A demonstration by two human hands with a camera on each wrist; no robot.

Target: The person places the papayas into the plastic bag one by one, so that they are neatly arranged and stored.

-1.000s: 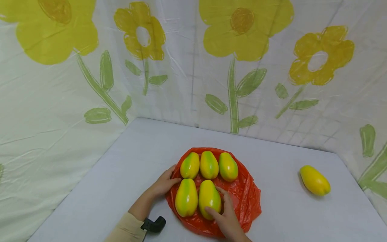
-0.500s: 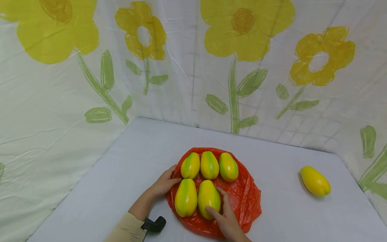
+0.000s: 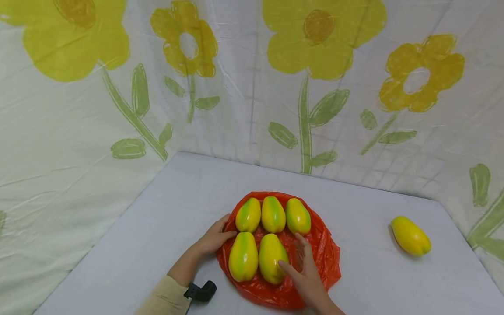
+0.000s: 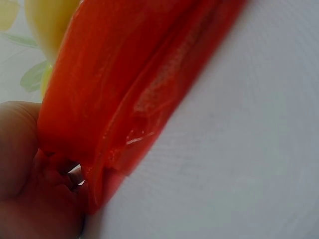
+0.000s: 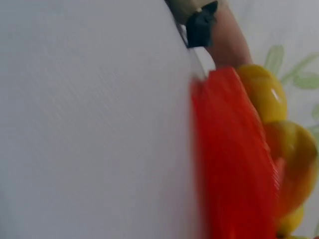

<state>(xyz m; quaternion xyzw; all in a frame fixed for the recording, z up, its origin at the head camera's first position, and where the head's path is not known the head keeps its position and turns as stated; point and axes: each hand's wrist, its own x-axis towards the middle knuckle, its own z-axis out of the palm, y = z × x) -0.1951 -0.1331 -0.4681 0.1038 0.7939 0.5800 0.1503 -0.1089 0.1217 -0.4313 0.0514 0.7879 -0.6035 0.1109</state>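
Observation:
A red plastic bag (image 3: pixel 324 253) is spread open in a round shape with several yellow-green papayas in it. Three of them, such as the middle papaya (image 3: pixel 273 214), form the back row; a left papaya (image 3: pixel 243 257) and a right papaya (image 3: pixel 271 258) lie in front. My left hand (image 3: pixel 215 239) holds the bag's left edge, thumb on the near side; the left wrist view shows the red plastic (image 4: pixel 114 74) between thumb and fingers. Over the bag's right part is my right hand (image 3: pixel 309 275), fingers spread and holding nothing, thumb tip at the right front papaya's side.
Another papaya (image 3: pixel 411 236) lies alone on the white table (image 3: pixel 366 271) at the right. A flower-printed cloth (image 3: pixel 236 131) hangs behind and to the left of the table. The left wrist wears a black strap device (image 3: pixel 201 292).
My right hand has let go of the right front papaya and shifted slightly to the right, fingers opening. The left hand has stayed on the bag's edge.

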